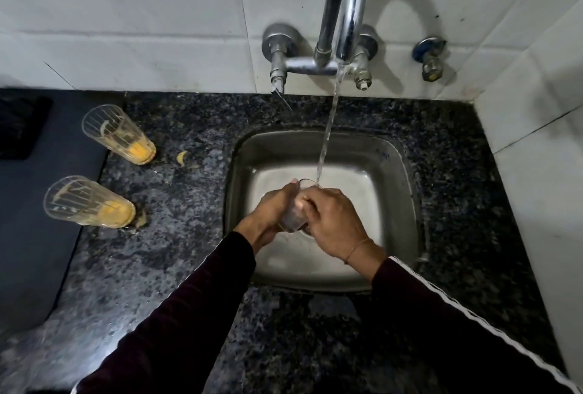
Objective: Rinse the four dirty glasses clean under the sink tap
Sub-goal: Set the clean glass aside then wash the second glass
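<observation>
Left hand (pixel 273 208): curled round the left side of the held glass (pixel 295 213), thumb up by the rim, over the sink basin.
Right hand (pixel 334 225): wrapped over the right side of the same glass, fingers bent at its wall; thin band on the wrist.
Held glass: clear tumbler, gripped between both hands above the middle of the steel sink (pixel 397 172), mouth tilted up and away toward the wall; mostly hidden by the fingers, so inside not readable.
Water stream (pixel 328 131): running from the spout, falling at a slight slant and landing at the far rim of the held glass.
Tap (pixel 342 14): chrome, wall-mounted, arched spout, two valve stems left and right of it; a separate small valve (pixel 429 57) on the tiles further right.
Far dirty glass (pixel 118 134): ribbed tumbler, standing on the table (pixel 189 251) left of the sink, yellow residue at the bottom and smears up the wall.
Near dirty glass (pixel 89 201): same kind, standing on the table nearer the person, well apart from the sink, yellow residue at the bottom.
Yellow scraps (pixel 181 157): one bit on the table between the far glass and the sink, another just beside the near glass's base.
Table: dark speckled granite, wrapping round the sink; dark mat (pixel 38 235) along its left edge.
Sleeves (pixel 176 324): dark, white-striped on the right arm.
Wall tiles (pixel 142 14): white, behind and to the right.
</observation>
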